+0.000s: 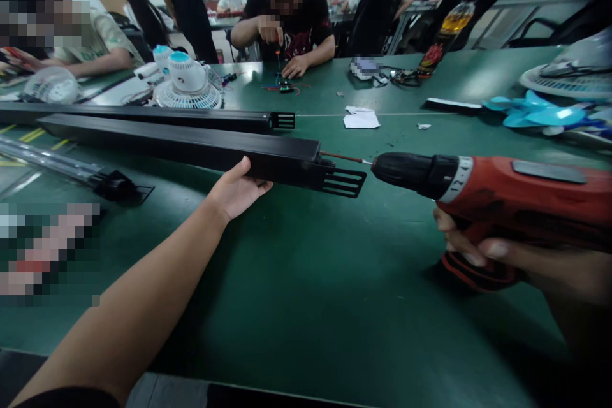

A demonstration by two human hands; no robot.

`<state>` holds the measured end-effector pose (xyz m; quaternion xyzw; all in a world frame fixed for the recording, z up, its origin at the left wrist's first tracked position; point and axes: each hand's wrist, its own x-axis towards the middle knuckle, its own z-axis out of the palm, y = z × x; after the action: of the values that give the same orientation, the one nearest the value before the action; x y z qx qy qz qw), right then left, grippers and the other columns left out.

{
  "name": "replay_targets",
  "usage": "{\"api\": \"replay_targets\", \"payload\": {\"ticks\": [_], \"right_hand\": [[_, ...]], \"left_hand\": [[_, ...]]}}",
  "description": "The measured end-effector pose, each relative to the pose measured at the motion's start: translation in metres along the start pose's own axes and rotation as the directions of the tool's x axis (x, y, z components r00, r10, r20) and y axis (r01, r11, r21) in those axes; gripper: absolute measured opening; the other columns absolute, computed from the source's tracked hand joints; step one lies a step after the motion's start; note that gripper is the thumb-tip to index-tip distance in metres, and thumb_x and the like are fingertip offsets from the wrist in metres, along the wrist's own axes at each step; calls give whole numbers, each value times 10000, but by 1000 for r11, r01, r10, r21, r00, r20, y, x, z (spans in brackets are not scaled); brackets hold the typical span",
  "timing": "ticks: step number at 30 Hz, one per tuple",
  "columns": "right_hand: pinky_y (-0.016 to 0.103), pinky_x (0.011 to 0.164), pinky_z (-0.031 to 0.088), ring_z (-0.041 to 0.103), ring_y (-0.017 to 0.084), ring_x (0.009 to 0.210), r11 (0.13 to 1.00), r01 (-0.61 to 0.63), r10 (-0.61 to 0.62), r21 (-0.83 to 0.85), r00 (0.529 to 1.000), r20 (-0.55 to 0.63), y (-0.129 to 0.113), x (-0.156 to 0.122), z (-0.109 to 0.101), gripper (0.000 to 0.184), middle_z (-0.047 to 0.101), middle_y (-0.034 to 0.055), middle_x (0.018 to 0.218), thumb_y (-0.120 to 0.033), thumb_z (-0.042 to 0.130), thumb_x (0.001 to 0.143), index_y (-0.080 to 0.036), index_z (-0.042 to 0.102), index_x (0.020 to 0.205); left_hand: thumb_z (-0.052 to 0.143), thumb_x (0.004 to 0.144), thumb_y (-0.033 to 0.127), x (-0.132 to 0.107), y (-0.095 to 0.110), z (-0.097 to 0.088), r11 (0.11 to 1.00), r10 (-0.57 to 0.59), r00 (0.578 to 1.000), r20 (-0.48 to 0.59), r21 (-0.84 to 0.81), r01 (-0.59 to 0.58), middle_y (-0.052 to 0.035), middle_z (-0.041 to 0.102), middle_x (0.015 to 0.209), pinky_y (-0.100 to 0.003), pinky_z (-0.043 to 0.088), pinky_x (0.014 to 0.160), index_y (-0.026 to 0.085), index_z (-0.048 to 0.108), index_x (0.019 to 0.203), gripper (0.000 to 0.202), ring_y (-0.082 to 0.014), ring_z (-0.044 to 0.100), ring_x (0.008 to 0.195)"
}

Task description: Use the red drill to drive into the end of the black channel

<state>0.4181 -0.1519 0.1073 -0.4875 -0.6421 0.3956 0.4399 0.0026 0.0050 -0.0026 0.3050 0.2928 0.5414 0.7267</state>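
Observation:
A long black rectangular tube (191, 143) lies across the view with a slotted black tab (345, 183) at its right end. My left hand (241, 191) grips it from below near that end, thumb on the near side. On the right, my right hand (473, 248) is wrapped round the handle of a red and black cordless drill (530, 194). The drill points left. From its chuck a long thin bit (342, 156) reaches to the end of the tube; whether its tip is on a screw is hidden.
Behind the tube lies a second black tube (215, 118). A clear-wrapped part (62, 162) is at left. White fan parts (186, 86), paper scraps (361, 118), blue fan blades (535, 109) and a bottle (444, 38) lie farther back. Across the green table (306, 280), a person (287, 19) works with a screwdriver.

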Motion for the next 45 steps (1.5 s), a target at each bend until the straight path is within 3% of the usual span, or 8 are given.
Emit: {"api": "replay_targets", "payload": {"ticks": [3,8,14,21,30,41,45], "right_hand": [[255,262,385,559,178,425,999,33,-32,-18,998,45,4,-1,-3,405,631,53,614,-491,729,602,-206,687,887],[273,270,397,547,166,420,999,39,-39,-15,999,23,2,-1,-1,399,654,83,708,-484,725,611,-197,685,886],[262,248,363,494,144,355,997,77,-77,12,996,42,-4,2,5,387,598,30,562,-492,708,639,-195,680,886],[260,247,363,490,158,364,999,40,-42,31,997,69,-4,1,3,414,558,9,467,-497,706,638,-183,675,906],[242,241,345,509,152,359,998,58,-59,21,995,75,-4,1,3,410,592,21,493,-494,704,643,-182,681,908],[257,245,371,472,140,345,997,57,-61,48,995,75,-3,1,3,406,544,-3,490,-499,696,648,-183,670,900],[267,250,388,483,134,352,997,65,-68,49,996,57,-3,1,4,411,612,38,601,-494,710,634,-184,670,900]], "left_hand": [[1084,965,573,0,0,-1,1000,-2,1000,13,14,2,-107,927,1245,-437,691,1065,267,875,1259,474,-316,859,1207],[1087,970,564,1,0,-4,1000,-5,999,32,15,4,-114,928,1261,-438,685,1049,272,871,1255,462,-323,857,1206],[1075,984,536,1,0,1,1000,-1,1000,-3,7,1,-113,922,1209,-426,684,1012,262,864,1233,426,-323,862,1184],[1090,970,541,0,0,1,1000,-18,1000,-16,-6,18,-104,924,1219,-460,678,1087,271,879,1233,432,-345,858,1261],[1089,966,543,-1,0,4,1000,-15,1000,-25,2,15,-97,928,1219,-423,696,1026,269,884,1211,421,-304,859,1174],[1087,974,535,-1,1,1,1000,-21,1000,-10,1,21,-98,926,1239,-450,673,1103,277,876,1254,436,-331,857,1262],[1104,949,549,-1,0,1,1000,-20,1000,-9,0,20,-101,925,1241,-449,683,1096,273,862,1241,468,-332,861,1254]]}}
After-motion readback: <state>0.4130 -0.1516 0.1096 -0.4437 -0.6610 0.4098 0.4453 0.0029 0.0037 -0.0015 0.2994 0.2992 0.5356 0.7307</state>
